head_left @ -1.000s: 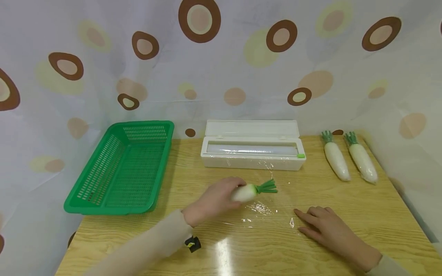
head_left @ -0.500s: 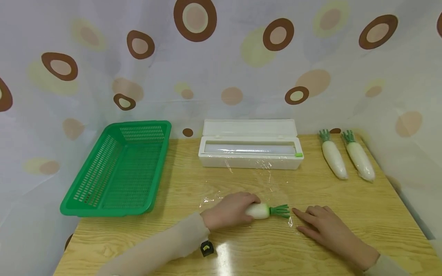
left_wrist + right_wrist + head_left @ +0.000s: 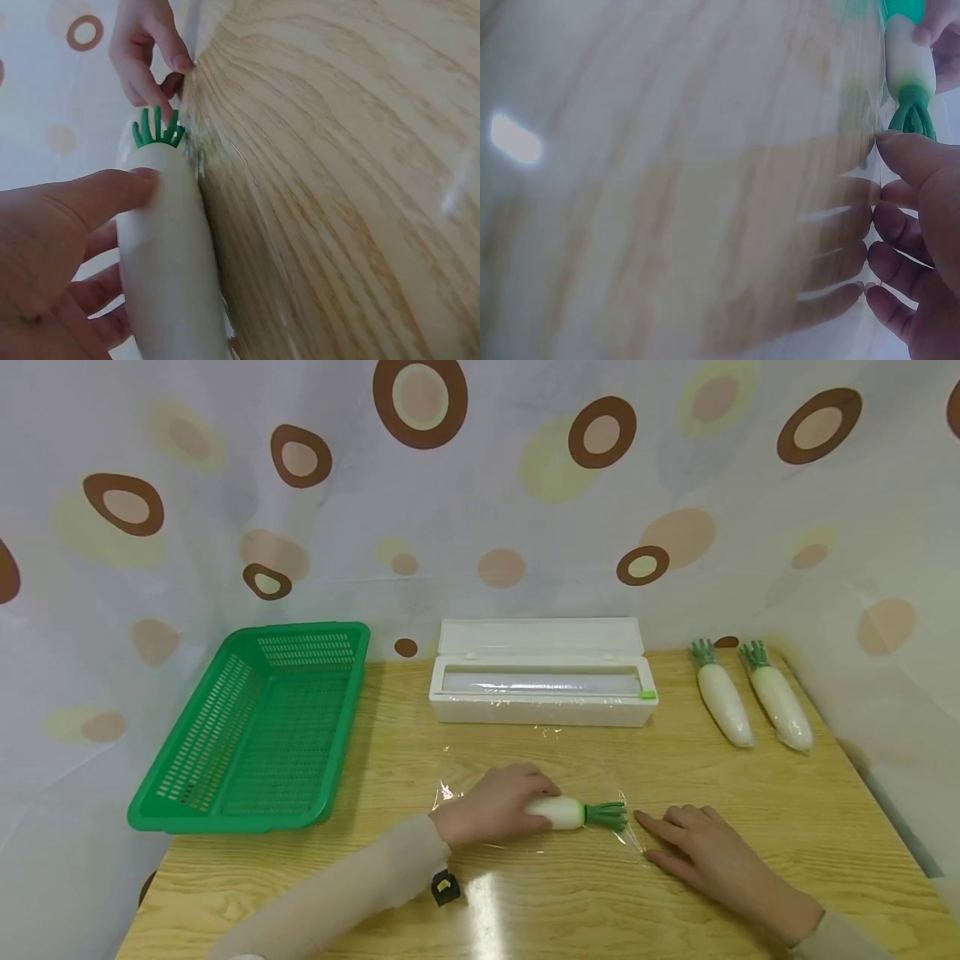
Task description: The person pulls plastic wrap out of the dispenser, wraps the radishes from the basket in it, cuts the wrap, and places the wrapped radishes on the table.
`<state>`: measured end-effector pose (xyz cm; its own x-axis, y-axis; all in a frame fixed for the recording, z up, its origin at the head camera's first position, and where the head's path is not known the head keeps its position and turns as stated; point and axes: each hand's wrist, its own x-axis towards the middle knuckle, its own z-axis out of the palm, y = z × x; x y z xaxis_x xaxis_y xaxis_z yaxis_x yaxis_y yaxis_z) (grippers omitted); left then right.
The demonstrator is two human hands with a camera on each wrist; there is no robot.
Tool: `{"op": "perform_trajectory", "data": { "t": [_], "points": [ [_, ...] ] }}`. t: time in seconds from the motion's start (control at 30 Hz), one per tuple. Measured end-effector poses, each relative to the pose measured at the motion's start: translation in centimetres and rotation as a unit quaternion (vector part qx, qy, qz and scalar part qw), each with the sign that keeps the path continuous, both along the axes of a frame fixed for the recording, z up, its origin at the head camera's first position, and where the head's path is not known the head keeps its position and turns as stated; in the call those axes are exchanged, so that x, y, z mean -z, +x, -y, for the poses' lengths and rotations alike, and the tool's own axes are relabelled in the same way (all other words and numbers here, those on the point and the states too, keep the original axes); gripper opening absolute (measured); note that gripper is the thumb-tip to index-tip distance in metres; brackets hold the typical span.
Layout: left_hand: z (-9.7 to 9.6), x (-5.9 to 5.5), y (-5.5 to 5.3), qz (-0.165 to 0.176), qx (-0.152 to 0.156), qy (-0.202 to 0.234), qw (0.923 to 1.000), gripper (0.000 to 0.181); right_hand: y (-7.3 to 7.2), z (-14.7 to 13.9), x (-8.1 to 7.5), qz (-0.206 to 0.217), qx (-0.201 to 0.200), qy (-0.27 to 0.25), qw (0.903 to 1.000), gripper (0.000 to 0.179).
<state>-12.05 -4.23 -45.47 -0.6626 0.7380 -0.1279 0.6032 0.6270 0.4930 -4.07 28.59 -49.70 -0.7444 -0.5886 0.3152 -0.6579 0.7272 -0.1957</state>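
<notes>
A white daikon radish (image 3: pixel 564 812) with short green stems lies crosswise, low over the table, its stems pointing right. My left hand (image 3: pixel 497 806) grips its far-left part from above, hiding that end. In the left wrist view the thumb lies along the radish (image 3: pixel 169 247), with fingers around the other side. Clear plastic film (image 3: pixel 630 837) spreads under the radish, visible mostly by its glints. Just right of the stems, my right hand (image 3: pixel 697 853) rests with its fingertips on the table by the film's edge. The right wrist view shows those fingertips (image 3: pixel 892 262) touching the surface, loosely bent.
Behind the radish stands a white cling film box (image 3: pixel 540 713), lid up, with a roll inside. A green plastic basket (image 3: pixel 343 735) is at the left. Two more daikon radishes (image 3: pixel 724 703) lie at the back right, seemingly wrapped. A patterned curtain (image 3: pixel 480 510) borders the wooden table.
My left hand has brought the radish rightward and nearer to me, with its stems now close to the right hand. The right hand stays almost in place.
</notes>
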Motion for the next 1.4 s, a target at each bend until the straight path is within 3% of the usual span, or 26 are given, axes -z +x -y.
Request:
{"op": "perform_trajectory", "data": {
  "t": [0.17,0.43,0.73,0.97,1.2,1.4],
  "points": [
    [0.3,0.2,-0.1,-0.019,-0.027,0.002,0.9995,0.044,0.0,0.1,-0.2,0.006,0.005,0.005,1.0,0.048],
    [0.7,1.0,0.1,-0.071,-0.028,-0.007,0.9971,0.053,-0.1,0.0,-0.1,-0.003,0.0,-0.001,1.0,0.047],
    [0.9,1.0,0.2,-0.06,-0.035,-0.009,0.9976,0.052,0.2,-0.1,0.0,0.003,0.002,-0.002,1.0,0.048],
    [1.4,1.3,-0.1,-0.014,-0.046,0.03,0.9984,0.047,0.2,0.0,-0.1,0.0,0.0,-0.006,1.0,0.047],
    [1.9,1.6,-0.1,-0.045,-0.044,0.025,0.9977,0.054,0.3,0.0,0.0,-0.004,0.001,-0.008,1.0,0.047],
    [2.8,1.8,-0.1,-0.069,-0.056,0.048,0.9949,0.057,0.1,0.1,-0.2,-0.005,0.008,0.005,0.9999,0.046]
  ]
}}
